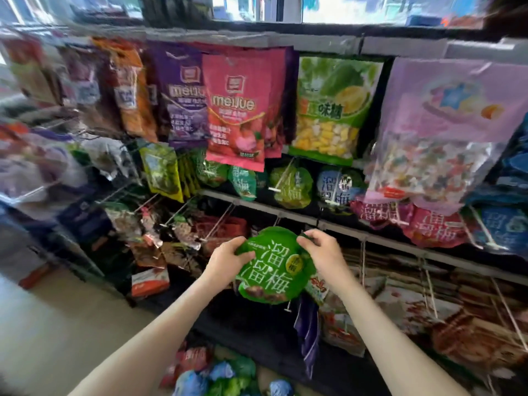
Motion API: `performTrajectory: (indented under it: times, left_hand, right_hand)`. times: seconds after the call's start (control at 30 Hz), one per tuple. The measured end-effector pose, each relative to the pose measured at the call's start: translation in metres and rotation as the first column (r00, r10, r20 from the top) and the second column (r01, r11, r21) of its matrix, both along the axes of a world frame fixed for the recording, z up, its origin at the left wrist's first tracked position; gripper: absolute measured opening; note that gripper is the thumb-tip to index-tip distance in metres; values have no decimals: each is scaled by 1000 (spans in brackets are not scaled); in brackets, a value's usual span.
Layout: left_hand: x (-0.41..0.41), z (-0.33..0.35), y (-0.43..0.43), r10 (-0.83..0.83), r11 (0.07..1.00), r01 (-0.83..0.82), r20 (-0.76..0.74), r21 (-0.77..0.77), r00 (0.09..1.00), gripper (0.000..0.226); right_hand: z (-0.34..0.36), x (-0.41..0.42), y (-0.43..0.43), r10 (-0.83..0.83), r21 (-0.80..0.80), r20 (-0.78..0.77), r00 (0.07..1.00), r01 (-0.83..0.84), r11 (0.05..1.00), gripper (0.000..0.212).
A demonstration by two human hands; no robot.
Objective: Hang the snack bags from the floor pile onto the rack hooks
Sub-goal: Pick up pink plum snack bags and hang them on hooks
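While pinched at both upper corners: green snack bag (pixel 271 270) upright before lower rail (pixel 371 238), long axis vertical, top toward rack. Left hand (pixel 225 260) gripping left edge, right hand (pixel 323 252) gripping top right, fingers curled on foil; equally near. Hook tip (pixel 287 309) poking out just below bag; threaded or not, cannot tell. Matching green bags (pixel 291 187) on row above. Floor pile (pixel 228 378) below forearms.

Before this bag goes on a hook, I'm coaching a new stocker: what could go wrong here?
1. The left hand and right hand pinch the green snack bag by its upper edge; their fingers may cover the hang hole, so threading could fail.
2. The floor pile lies just below; a step forward might crush bags.
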State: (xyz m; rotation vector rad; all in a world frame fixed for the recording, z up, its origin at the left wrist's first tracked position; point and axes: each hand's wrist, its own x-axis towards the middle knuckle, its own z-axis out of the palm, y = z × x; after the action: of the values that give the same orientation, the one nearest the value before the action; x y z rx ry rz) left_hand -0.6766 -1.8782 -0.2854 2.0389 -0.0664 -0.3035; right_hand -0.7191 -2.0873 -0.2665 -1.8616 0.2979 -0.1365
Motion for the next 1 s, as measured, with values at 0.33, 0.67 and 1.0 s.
performTrajectory:
  times: [0.33, 0.67, 1.0]
  left_hand:
    - [16, 19, 22, 148, 988, -157, 275, 11, 950, 17]
    - [109, 19, 129, 384, 878, -358, 22, -317, 923, 3]
    - [245, 9, 215, 412, 882, -354, 145, -310, 899, 34]
  right_hand:
    - [20, 55, 67, 186, -102, 74, 980, -178, 979, 13]
    - [17, 150, 182, 263, -25, 11, 965, -263, 964, 20]
    - [19, 273, 284, 34, -69, 149, 988, -24, 997, 17]
